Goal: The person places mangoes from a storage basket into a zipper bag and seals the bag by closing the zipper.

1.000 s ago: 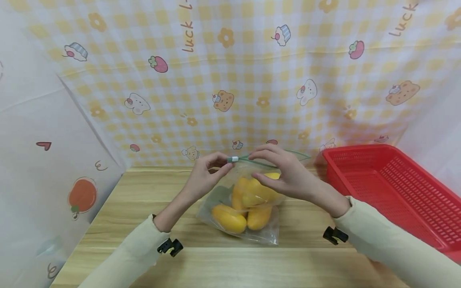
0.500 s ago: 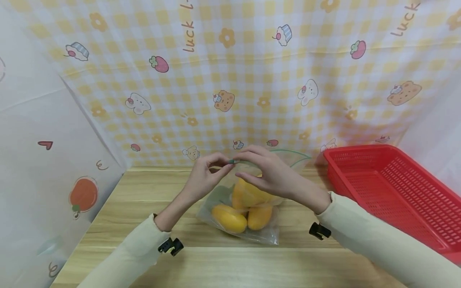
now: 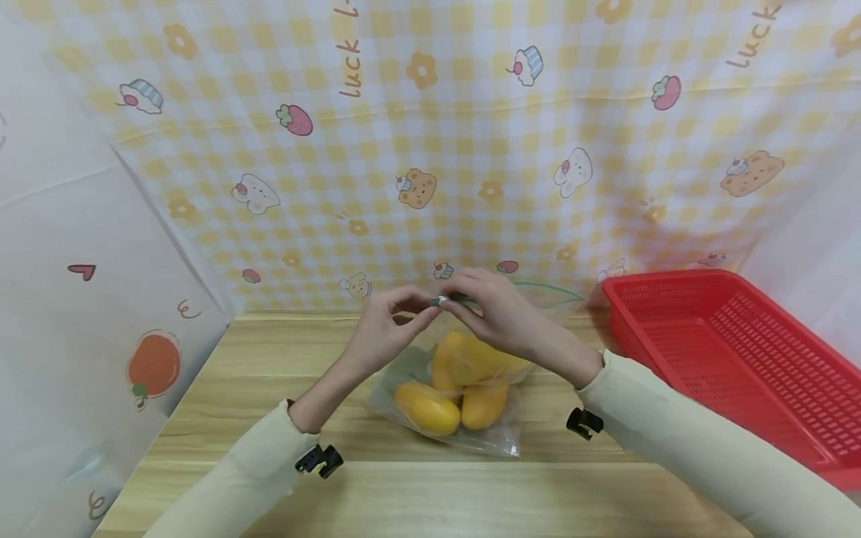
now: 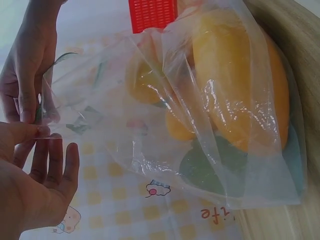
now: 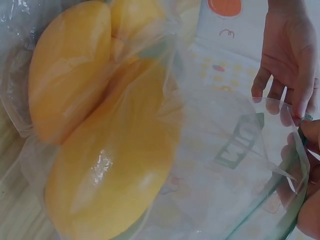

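A clear plastic slider zip bag (image 3: pixel 501 442) with a green-edged mouth stands on the wooden table, holding several yellow mangoes (image 3: pixel 427 409). My left hand (image 3: pixel 386 329) pinches the left corner of the bag's mouth between thumb and fingers. Right beside it, my right hand (image 3: pixel 501 317) pinches the small white slider (image 3: pixel 442 300) at the same corner. To the right of the right hand the green zip edge (image 3: pixel 548 288) curves apart. In the left wrist view the mangoes (image 4: pixel 225 75) bulge low in the bag, and both hands meet at its top corner.
A red plastic basket (image 3: pixel 632 336) stands on the right of the table (image 3: pixel 269 373). A yellow checked cloth (image 3: pixel 336 149) hangs behind, and white cloth (image 3: pixel 67 224) covers the left side.
My right hand has moved left along the bag's mouth to the slider and closed its thumb and fingers on it. The left hand keeps its hold on the corner.
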### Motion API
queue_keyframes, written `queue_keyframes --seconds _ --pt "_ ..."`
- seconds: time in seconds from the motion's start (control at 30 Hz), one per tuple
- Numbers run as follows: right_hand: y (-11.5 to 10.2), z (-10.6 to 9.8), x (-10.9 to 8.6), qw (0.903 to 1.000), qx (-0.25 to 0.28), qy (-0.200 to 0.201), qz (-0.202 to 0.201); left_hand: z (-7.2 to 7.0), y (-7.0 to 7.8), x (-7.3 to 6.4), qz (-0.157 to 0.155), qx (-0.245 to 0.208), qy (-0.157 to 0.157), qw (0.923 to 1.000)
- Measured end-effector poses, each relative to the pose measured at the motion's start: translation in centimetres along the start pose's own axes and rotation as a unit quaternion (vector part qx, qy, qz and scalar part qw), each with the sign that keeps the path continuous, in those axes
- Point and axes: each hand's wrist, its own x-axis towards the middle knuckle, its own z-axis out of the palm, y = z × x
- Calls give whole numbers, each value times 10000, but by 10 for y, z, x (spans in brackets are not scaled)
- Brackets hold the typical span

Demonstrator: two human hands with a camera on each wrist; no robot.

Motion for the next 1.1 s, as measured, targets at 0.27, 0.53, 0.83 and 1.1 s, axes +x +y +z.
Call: queue_keyframes --seconds 0.27,0.53,0.83,1.1 --pt "1 2 -1 9998 99 61 -131 -1 2 -1 -99 -40 -7 9999" --pt "0 4 -2 9996 -3 164 -230 -2 2 -2 -112 -225 -53 9997" --pt "0 4 -3 9994 12 215 -286 -2 2 -2 -165 -348 -112 9992" --pt "2 4 -5 9990 -6 264 -366 -2 1 -2 -164 -353 -120 9992"
